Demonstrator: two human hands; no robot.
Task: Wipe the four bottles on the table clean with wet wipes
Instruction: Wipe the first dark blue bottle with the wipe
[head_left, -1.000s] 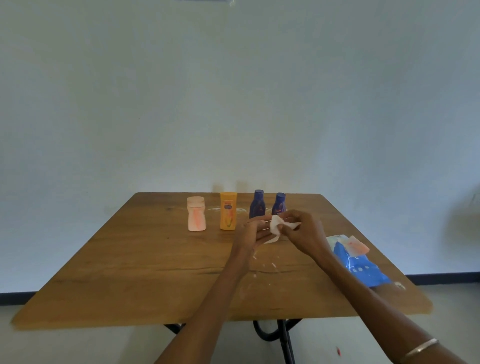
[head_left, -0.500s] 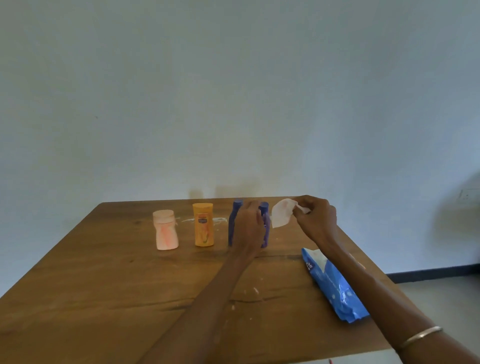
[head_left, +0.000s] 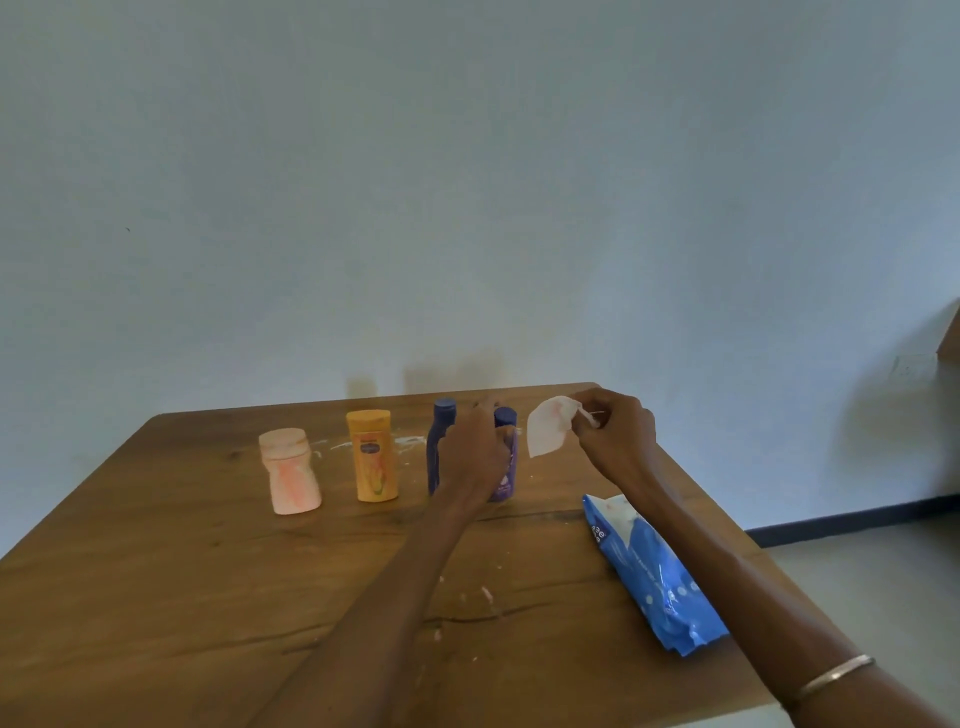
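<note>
Now: left hand (head_left: 475, 452) seemingly grips right blue bottle (head_left: 506, 457); lift it. Right hand (head_left: 615, 434) pinches wet wipe (head_left: 548, 431); wrap, rub.

Lighting dim, soft and bluish, source perhaps front-left; faint bottle shadows on the wall (head_left: 467, 182), broader shade at far right, mild sheen on the wipes pack (head_left: 657, 577), overall softness, slight wide-angle edge bending.

wall (head_left: 467, 182): plain pale blue | floor (head_left: 883, 571): light, dark skirting | table (head_left: 156, 597): brown wood, cracked grain
</note>
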